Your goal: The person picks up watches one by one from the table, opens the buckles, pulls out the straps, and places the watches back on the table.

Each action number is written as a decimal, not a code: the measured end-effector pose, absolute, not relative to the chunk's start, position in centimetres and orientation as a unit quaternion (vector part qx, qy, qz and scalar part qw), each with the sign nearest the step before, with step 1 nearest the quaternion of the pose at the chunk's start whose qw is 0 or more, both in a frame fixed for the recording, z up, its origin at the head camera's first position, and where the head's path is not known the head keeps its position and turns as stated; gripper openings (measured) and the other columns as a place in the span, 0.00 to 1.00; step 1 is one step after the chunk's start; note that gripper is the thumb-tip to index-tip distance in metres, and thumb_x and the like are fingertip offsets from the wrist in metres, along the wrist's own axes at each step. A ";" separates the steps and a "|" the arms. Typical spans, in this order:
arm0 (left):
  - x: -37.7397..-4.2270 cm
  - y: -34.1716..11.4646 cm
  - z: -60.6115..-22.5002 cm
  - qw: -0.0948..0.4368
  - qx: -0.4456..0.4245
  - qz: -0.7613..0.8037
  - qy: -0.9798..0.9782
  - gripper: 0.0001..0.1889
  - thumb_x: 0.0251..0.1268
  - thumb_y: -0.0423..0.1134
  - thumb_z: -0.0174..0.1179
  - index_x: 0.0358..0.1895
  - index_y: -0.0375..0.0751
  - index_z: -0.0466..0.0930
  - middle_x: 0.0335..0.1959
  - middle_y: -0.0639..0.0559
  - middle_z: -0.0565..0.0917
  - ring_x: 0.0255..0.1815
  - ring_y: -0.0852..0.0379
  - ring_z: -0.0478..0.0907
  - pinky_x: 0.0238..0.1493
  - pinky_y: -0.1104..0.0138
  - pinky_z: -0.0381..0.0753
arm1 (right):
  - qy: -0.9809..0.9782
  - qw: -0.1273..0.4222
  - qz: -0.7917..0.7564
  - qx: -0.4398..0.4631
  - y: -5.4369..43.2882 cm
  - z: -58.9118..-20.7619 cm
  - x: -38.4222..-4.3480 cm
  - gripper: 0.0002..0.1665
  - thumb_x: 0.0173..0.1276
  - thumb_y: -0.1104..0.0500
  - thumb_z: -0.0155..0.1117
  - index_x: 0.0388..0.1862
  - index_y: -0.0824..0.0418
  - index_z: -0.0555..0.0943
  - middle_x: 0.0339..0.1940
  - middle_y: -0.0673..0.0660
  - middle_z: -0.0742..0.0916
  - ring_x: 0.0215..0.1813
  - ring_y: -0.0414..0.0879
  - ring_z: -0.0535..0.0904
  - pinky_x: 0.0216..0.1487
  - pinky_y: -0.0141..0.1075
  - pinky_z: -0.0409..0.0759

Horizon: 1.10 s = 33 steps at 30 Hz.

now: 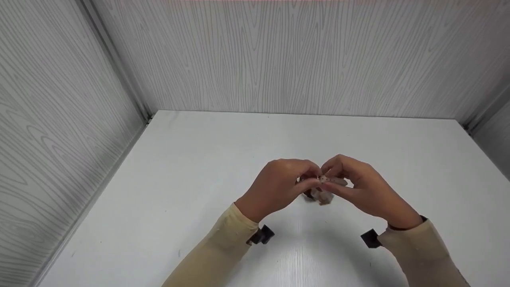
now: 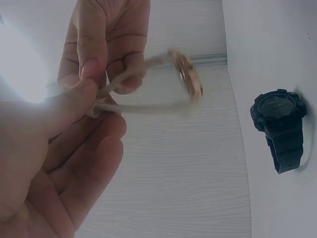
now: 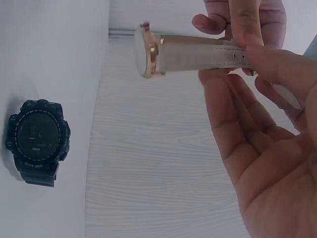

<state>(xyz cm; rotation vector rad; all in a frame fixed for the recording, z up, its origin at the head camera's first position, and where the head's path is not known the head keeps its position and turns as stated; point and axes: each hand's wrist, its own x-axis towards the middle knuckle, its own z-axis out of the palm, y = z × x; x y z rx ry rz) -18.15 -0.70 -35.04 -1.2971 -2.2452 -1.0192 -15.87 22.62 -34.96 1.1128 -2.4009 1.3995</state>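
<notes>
A wristwatch with a pale cream strap (image 3: 198, 53) and a rose-gold case (image 3: 151, 50) is held up between my two hands, its strap bent into a loop. My left hand (image 1: 281, 185) pinches the strap between thumb and fingertips near the buckle end. From the other side my right hand (image 1: 360, 183) pinches the strap close to the left fingertips. A free length of strap (image 1: 336, 181) shows between the right thumb and index finger in the head view. In both wrist views, the fingers cover most of the buckle area. The case hangs at the far side of the loop.
A black digital sports watch (image 3: 38, 136) lies face up on the white table (image 1: 199, 159), beyond the hands. Grey wood-grain panels (image 1: 255, 56) enclose the table at the back and sides. Small black camera mounts (image 1: 371, 238) stick out from the cream sleeves (image 1: 219, 247).
</notes>
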 end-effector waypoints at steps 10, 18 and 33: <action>-18.1 -1.0 -34.7 0.173 -0.460 -0.372 -0.788 0.06 0.72 0.41 0.67 0.44 0.44 0.87 0.38 0.58 0.88 0.35 0.67 0.80 0.36 0.78 0.75 | -0.786 0.088 0.480 0.378 22.8 -34.7 -15.8 0.12 0.70 0.72 0.67 0.43 0.57 0.80 0.42 0.52 0.88 0.42 0.45 0.83 0.45 0.31 0.82; -18.1 -1.0 -34.4 0.176 -0.464 -0.373 -0.784 0.04 0.72 0.37 0.63 0.45 0.44 0.86 0.36 0.59 0.89 0.35 0.68 0.83 0.34 0.77 0.76 | -0.786 0.100 0.472 0.385 22.9 -34.7 -15.9 0.16 0.67 0.76 0.67 0.44 0.58 0.80 0.43 0.51 0.89 0.42 0.43 0.87 0.45 0.31 0.84; -17.9 -1.5 -34.0 0.094 -0.454 -0.374 -0.803 0.06 0.69 0.31 0.60 0.37 0.44 0.85 0.34 0.60 0.87 0.37 0.69 0.82 0.43 0.75 0.80 | -0.806 0.130 0.403 0.414 22.5 -34.9 -15.9 0.19 0.66 0.75 0.70 0.48 0.54 0.83 0.42 0.46 0.90 0.40 0.39 0.86 0.44 0.29 0.82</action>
